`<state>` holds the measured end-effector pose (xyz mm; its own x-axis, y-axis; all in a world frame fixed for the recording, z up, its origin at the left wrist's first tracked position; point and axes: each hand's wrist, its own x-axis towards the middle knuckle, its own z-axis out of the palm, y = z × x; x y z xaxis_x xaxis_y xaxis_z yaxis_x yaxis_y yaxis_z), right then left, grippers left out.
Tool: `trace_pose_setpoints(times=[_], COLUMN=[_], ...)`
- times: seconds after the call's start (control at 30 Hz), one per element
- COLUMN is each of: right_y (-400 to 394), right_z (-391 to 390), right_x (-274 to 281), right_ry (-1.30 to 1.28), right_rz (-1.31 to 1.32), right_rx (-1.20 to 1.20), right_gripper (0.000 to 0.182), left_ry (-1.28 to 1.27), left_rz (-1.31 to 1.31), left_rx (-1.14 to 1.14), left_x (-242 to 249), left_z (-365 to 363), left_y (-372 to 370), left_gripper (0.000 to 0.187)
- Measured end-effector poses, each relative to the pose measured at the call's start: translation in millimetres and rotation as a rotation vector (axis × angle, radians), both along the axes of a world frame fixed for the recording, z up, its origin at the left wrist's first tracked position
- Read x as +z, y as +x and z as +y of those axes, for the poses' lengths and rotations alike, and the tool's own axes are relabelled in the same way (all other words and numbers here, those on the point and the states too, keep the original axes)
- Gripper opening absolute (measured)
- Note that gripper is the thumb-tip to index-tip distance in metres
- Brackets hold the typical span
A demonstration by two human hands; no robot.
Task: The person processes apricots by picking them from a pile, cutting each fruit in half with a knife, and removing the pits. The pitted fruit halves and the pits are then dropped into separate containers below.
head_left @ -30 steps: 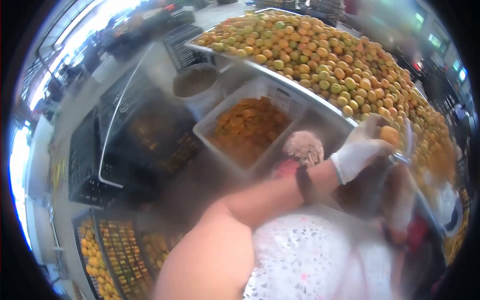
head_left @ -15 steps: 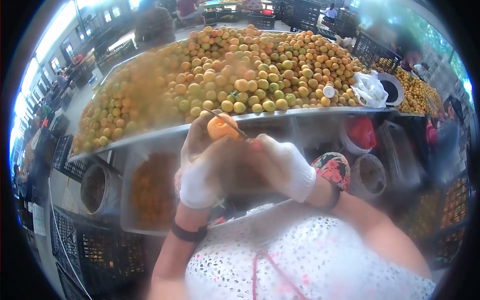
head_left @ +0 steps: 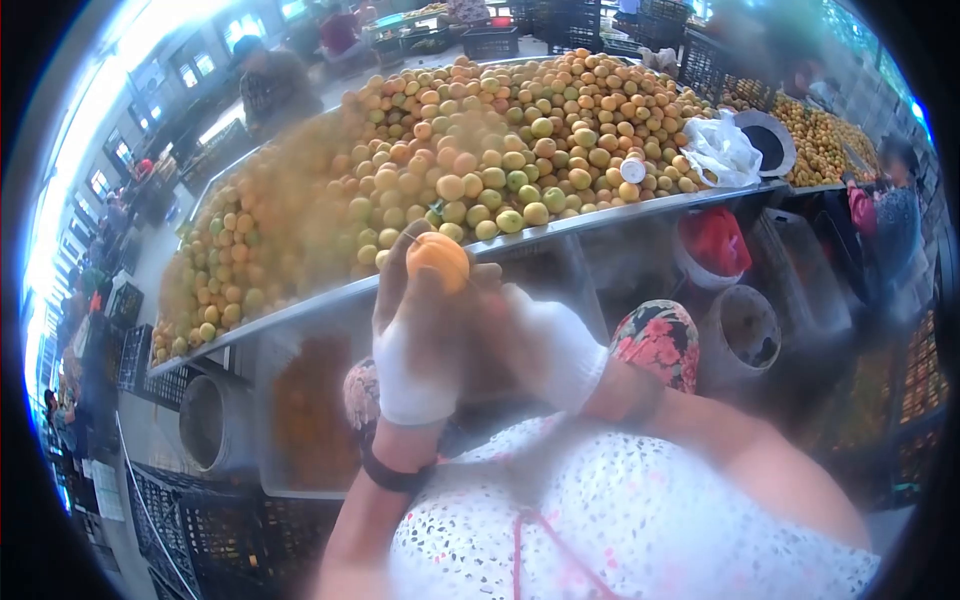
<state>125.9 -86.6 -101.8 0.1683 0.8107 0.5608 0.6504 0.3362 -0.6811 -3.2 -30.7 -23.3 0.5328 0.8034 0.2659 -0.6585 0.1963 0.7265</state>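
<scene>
An orange apricot [head_left: 438,262] sits in my left hand [head_left: 413,350], whose gloved fingers are closed around it. A line runs down the fruit's side. My right hand [head_left: 550,350], also in a white glove, is closed close against the left, its fingertips beside the apricot. A blurred bit of red at those fingers looks like the handle of the small knife seen earlier; its blade is hard to make out now. Beyond both hands lies a big heap of apricots [head_left: 540,150], yellow-green to orange, on a metal-edged table [head_left: 540,240].
Below the table's left side stands a tub of orange pieces [head_left: 312,410] beside a bucket [head_left: 205,425]. To the right are a bucket with a red bag [head_left: 715,245] and another bucket [head_left: 748,330]. A white plastic bag [head_left: 722,150] lies on the heap. Other people are around.
The apricot has turned in my left hand, and the blade that crossed it no longer shows clearly. My right hand has drawn slightly left and lower. The whole view has tilted.
</scene>
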Motion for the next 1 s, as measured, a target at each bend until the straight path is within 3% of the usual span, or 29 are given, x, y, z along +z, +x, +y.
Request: trace_pose_setpoints(times=[0.03,0.1,0.23,0.43,0.53,0.6,0.63,0.67,0.7,0.77,0.87,0.93,1.0], right_y=[0,1,6,11,14,14,14,11,13,10,8,12,12], right_z=[-2,-5,-10,-3,-19,-23,-23,-25,-5,-3,-18,-27,-30], right_x=[0,7,16,2,24,29,29,26,-15,-7,25,32,28], right_ry=[-0.033,-0.065,-0.110,-0.135,-0.069,-0.020,-0.040,-0.065,-0.041,-0.059,-0.073,-0.064,-0.065], right_rz=[-0.170,-0.230,-0.311,-0.120,-0.086,-0.048,-0.040,-0.031,0.162,0.135,0.049,-0.020,-0.013], right_rx=[-0.088,-0.133,-0.205,-0.173,-0.142,-0.114,-0.112,-0.109,-0.072,-0.093,-0.131,-0.143,-0.132], right_gripper=[0.025,0.025,0.025,0.021,0.020,0.019,0.019,0.020,0.020,0.020,0.021,0.022,0.022], left_ry=[0.002,-0.167,-0.180,-0.208,-0.064,0.924,0.561,0.568,0.357,-0.127,-0.112,-0.118,0.370], left_rz=[0.005,0.027,0.122,0.122,0.175,0.685,0.480,0.476,0.404,0.285,0.296,0.206,0.300], left_rx=[-0.012,-0.109,-0.067,-0.024,0.010,0.669,0.373,0.384,0.288,0.113,0.093,0.016,0.170], left_x=[-6,-17,-27,-39,-39,-40,-32,-33,-36,-46,-43,-36,-18], left_z=[3,9,11,26,24,24,13,11,11,8,8,9,-2], left_y=[3,11,26,28,27,28,31,34,37,45,44,34,27], left_gripper=[0.042,0.053,0.061,0.062,0.055,0.051,0.049,0.049,0.051,0.062,0.071,0.067,0.059])
